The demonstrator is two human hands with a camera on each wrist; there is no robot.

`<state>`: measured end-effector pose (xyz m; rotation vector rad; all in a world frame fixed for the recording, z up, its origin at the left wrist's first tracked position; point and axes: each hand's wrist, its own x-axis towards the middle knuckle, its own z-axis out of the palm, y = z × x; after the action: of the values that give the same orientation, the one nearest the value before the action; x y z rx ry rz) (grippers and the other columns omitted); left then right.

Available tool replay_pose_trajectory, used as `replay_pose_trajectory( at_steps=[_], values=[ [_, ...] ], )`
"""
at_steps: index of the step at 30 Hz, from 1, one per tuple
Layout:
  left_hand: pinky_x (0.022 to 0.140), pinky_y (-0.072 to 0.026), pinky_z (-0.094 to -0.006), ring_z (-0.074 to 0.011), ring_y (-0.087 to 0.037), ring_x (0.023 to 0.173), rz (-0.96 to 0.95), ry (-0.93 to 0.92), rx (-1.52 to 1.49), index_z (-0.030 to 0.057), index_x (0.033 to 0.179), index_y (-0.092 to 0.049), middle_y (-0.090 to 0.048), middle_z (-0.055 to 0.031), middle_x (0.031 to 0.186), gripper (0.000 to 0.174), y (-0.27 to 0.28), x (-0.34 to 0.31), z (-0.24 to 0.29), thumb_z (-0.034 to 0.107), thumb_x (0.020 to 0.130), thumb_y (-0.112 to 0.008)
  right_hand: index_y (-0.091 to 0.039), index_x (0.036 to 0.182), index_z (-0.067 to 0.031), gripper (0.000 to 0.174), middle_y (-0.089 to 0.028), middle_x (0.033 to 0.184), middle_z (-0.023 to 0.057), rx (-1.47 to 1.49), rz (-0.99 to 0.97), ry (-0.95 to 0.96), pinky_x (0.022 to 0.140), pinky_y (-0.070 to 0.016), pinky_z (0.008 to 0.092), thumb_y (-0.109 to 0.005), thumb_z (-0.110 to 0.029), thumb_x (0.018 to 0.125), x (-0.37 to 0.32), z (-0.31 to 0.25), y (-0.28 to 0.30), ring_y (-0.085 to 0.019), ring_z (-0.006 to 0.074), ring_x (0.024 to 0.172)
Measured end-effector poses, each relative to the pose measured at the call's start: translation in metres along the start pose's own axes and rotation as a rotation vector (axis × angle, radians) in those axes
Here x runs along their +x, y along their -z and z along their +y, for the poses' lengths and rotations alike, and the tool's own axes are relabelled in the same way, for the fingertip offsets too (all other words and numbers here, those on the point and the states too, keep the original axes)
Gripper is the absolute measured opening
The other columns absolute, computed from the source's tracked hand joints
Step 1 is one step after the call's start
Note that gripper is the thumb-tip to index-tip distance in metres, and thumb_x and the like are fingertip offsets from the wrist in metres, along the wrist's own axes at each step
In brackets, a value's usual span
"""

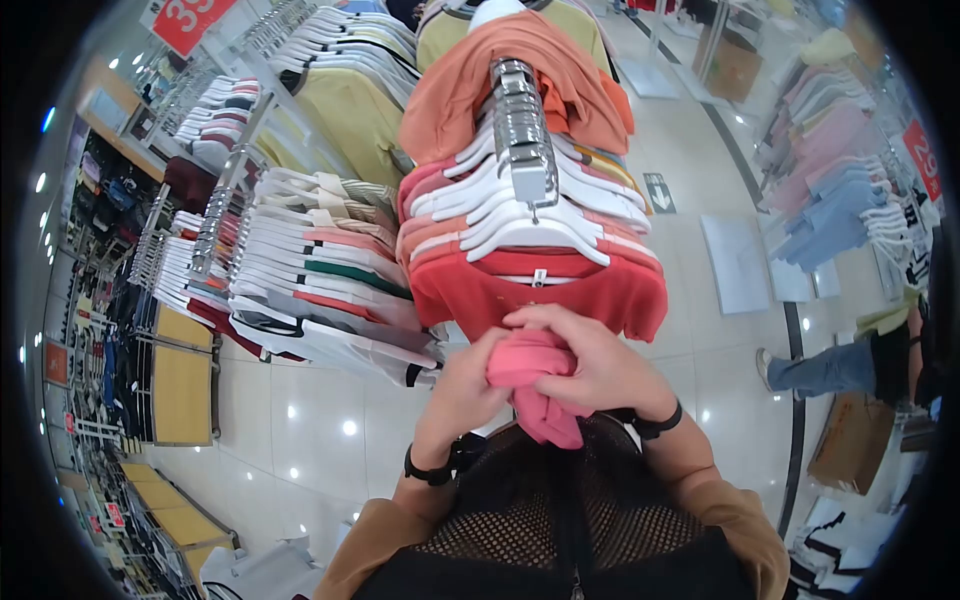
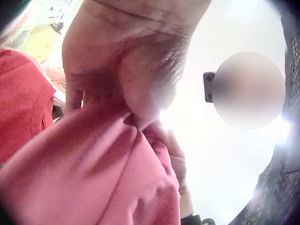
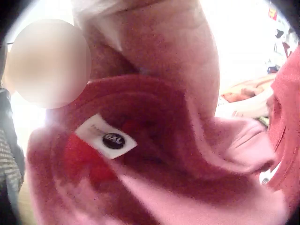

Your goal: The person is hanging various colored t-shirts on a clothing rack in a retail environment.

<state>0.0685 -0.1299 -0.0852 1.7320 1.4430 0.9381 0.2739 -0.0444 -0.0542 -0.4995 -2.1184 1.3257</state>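
A bunched pink shirt [image 1: 540, 410] hangs between both hands, close in front of the chest. My left hand [image 1: 465, 385] pinches it from the left, and in the left wrist view its thumb presses into the folds of the pink cloth [image 2: 103, 168]. From the other side my right hand [image 1: 605, 370] grips the shirt with thumb and curled fingers. Inside the neckline, the right wrist view shows a white size label [image 3: 107, 137] with a dark round mark. Just beyond the hands, a red T-shirt [image 1: 470, 300] hangs at the front of a rack on a white hanger [image 1: 540, 240].
The metal rail [image 1: 532, 180] of that rack carries several tops, with an orange garment [image 1: 450, 100] draped over them. Another row of hung shirts [image 1: 330, 285] stands close on the left. At the right are a person's legs [image 1: 830, 372] and a cardboard box [image 1: 852, 440] on the tiled floor.
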Motion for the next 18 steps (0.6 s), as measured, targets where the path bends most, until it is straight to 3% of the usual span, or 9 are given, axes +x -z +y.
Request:
replay_pose_trajectory(
  at_steps=[1, 2, 3, 4, 6, 11, 13, 15, 18],
  values=[
    [0.081, -0.0549, -0.0382, -0.0421, -0.070, 0.094, 0.076, -0.050, -0.079, -0.0032, 0.119, -0.059, -0.069, -0.0249, 0.098, 0.035, 0.002, 0.004, 0.004, 0.003, 0.086, -0.066, -0.050, 0.144, -0.0035, 0.068, -0.058, 0.138, 0.0156, 0.037, -0.014, -0.057, 0.106, -0.0499, 0.0385, -0.078, -0.016, 0.083, -0.006, 0.001, 0.006, -0.062, 0.0271, 0.124],
    [0.080, -0.0541, -0.0318, -0.0310, -0.073, 0.090, 0.131, -0.051, -0.147, -0.0019, 0.115, -0.060, -0.071, -0.0195, 0.093, 0.028, 0.001, 0.004, 0.003, -0.002, 0.086, -0.063, -0.048, 0.146, -0.0040, 0.072, -0.057, 0.139, 0.0154, 0.103, 0.011, -0.084, 0.105, -0.0499, 0.0386, -0.080, -0.018, 0.084, -0.012, 0.009, 0.008, -0.061, 0.0262, 0.124],
    [0.080, -0.0541, -0.0318, -0.0310, -0.073, 0.090, 0.120, -0.052, -0.150, -0.0019, 0.115, -0.060, -0.071, -0.0195, 0.093, 0.028, 0.000, 0.005, 0.001, -0.002, 0.086, -0.063, -0.046, 0.149, -0.0044, 0.075, -0.056, 0.140, 0.0153, 0.166, 0.036, -0.105, 0.105, -0.0498, 0.0387, -0.082, -0.021, 0.085, -0.015, 0.015, 0.011, -0.060, 0.0253, 0.125],
    [0.080, -0.0535, -0.0306, -0.0247, -0.072, 0.090, 0.182, -0.048, -0.246, -0.0021, 0.115, -0.060, -0.072, -0.0163, 0.096, 0.028, -0.001, 0.005, -0.003, -0.003, 0.087, -0.061, -0.037, 0.156, -0.0059, 0.086, -0.051, 0.144, 0.0131, 0.223, 0.017, -0.228, 0.107, -0.0474, 0.0385, -0.084, -0.021, 0.085, -0.021, 0.012, 0.018, -0.055, 0.0229, 0.130],
    [0.081, -0.0525, -0.0277, -0.0116, -0.065, 0.092, 0.259, -0.025, -0.454, -0.0033, 0.117, -0.060, -0.070, -0.0086, 0.104, 0.028, -0.005, 0.005, -0.012, -0.006, 0.089, -0.057, -0.033, 0.158, -0.0063, 0.089, -0.049, 0.147, 0.0118, 0.299, 0.016, -0.217, 0.108, -0.0461, 0.0384, -0.084, -0.020, 0.085, -0.033, 0.026, 0.020, -0.053, 0.0225, 0.132],
    [0.084, -0.0527, -0.0272, -0.0115, -0.065, 0.097, 0.312, -0.041, -0.532, -0.0037, 0.118, -0.060, -0.069, -0.0086, 0.109, 0.028, -0.009, 0.012, -0.019, -0.006, 0.090, -0.057, -0.025, 0.161, -0.0076, 0.096, -0.050, 0.149, 0.0096, 0.430, 0.053, -0.187, 0.111, -0.0421, 0.0375, -0.083, -0.011, 0.085, -0.044, 0.042, 0.004, -0.049, 0.0204, 0.137],
    [0.089, -0.0524, -0.0279, -0.0110, -0.065, 0.103, 0.297, 0.098, -0.670, -0.0032, 0.119, -0.059, -0.069, -0.0077, 0.110, 0.028, -0.009, 0.012, -0.021, -0.005, 0.091, -0.057, -0.028, 0.160, -0.0067, 0.087, -0.054, 0.145, 0.0084, 0.397, 0.073, -0.168, 0.108, -0.0441, 0.0340, -0.076, -0.005, 0.089, -0.042, 0.039, -0.002, -0.053, 0.0174, 0.133],
    [0.089, -0.0520, -0.0275, -0.0110, -0.064, 0.102, 0.295, 0.034, -0.687, -0.0031, 0.120, -0.059, -0.069, -0.0077, 0.109, 0.028, -0.011, 0.016, -0.023, -0.005, 0.092, -0.057, -0.041, 0.153, -0.0030, 0.063, -0.060, 0.138, 0.0081, 0.627, 0.216, -0.278, 0.103, -0.0471, 0.0296, -0.065, 0.000, 0.095, -0.042, 0.044, -0.009, -0.058, 0.0144, 0.126],
    [0.090, -0.0516, -0.0269, -0.0108, -0.064, 0.102, 0.306, -0.028, -0.586, -0.0030, 0.120, -0.058, -0.068, -0.0078, 0.109, 0.028, -0.006, 0.018, -0.024, -0.005, 0.092, -0.058, -0.053, 0.142, 0.0012, 0.042, -0.065, 0.131, 0.0083, 0.579, 0.399, -0.255, 0.099, -0.0495, 0.0263, -0.054, 0.002, 0.100, -0.040, 0.051, -0.010, -0.061, 0.0112, 0.119]
  ],
)
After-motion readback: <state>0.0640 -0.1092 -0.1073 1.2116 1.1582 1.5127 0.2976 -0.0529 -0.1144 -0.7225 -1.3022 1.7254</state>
